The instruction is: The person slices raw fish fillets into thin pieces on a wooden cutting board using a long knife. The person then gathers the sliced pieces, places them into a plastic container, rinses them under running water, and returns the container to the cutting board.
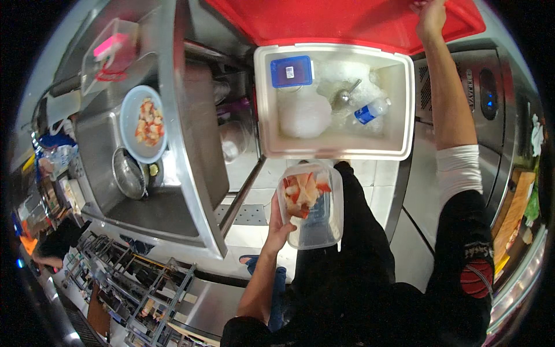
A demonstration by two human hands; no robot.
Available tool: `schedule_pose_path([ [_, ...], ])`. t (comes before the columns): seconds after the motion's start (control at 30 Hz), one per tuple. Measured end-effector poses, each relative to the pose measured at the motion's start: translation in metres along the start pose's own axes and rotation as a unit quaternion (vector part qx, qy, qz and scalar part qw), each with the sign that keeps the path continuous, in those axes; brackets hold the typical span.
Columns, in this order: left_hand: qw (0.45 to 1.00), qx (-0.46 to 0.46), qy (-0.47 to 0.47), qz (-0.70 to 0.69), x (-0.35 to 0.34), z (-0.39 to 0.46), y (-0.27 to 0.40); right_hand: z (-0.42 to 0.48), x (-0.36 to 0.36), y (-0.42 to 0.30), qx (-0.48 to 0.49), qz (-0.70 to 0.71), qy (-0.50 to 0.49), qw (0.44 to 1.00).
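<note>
My left hand (279, 225) grips the side of a clear plastic container (318, 234) with red and white seafood-like pieces (301, 193) in its far part. Up at the right, my right hand (431, 19) is against the raised red lid (347, 21) of a cooler; its grip is partly cut off by the frame. Just beyond the container stands the white cooler (336, 154). Ice (305, 117) and cloudy water lie in it, with a blue-lidded tub (291, 71), a metal scoop (344, 94) and a blue-labelled plastic bottle (370, 110).
A steel sink (173, 130) on the left holds a pale blue bowl (130, 121) of similar pieces and a metal strainer (129, 173). Steel appliance doors (459, 173) flank the right side. At the lower left are a metal rack (143, 282) and another person's blue-clad leg (277, 299).
</note>
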State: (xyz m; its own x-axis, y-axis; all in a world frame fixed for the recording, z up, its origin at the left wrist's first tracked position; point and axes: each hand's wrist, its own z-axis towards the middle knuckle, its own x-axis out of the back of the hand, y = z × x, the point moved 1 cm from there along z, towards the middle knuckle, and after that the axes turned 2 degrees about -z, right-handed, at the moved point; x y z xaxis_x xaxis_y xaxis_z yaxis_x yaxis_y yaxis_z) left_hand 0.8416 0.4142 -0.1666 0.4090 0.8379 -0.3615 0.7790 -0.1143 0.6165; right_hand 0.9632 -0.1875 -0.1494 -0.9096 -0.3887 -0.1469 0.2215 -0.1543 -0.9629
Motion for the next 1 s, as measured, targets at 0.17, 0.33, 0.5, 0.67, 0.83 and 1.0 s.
schedule_pose_path([
  [0.17,0.985,-0.102,0.058,-0.126,-0.005,0.1,-0.062,-0.1,0.072,0.176,0.151,-0.478,-0.26,0.825],
  [0.33,0.973,-0.177,0.1,-0.105,0.0,0.151,-0.093,-0.26,0.103,0.338,0.038,-0.609,-0.563,0.557],
  [0.5,0.976,-0.141,0.121,-0.113,0.008,0.16,-0.103,-0.281,0.138,0.437,0.287,-0.726,-0.5,0.374],
  [0.67,0.973,-0.117,0.141,-0.137,0.016,0.159,-0.105,-0.28,0.091,0.369,0.012,-0.707,-0.654,0.269],
  [0.83,0.977,-0.119,0.129,-0.119,0.023,0.161,-0.112,-0.227,0.1,0.33,0.002,-0.731,-0.623,0.279],
  [1.0,0.98,-0.112,0.134,-0.091,0.027,0.186,-0.112,-0.234,0.125,0.401,0.152,-0.773,-0.521,0.329],
])
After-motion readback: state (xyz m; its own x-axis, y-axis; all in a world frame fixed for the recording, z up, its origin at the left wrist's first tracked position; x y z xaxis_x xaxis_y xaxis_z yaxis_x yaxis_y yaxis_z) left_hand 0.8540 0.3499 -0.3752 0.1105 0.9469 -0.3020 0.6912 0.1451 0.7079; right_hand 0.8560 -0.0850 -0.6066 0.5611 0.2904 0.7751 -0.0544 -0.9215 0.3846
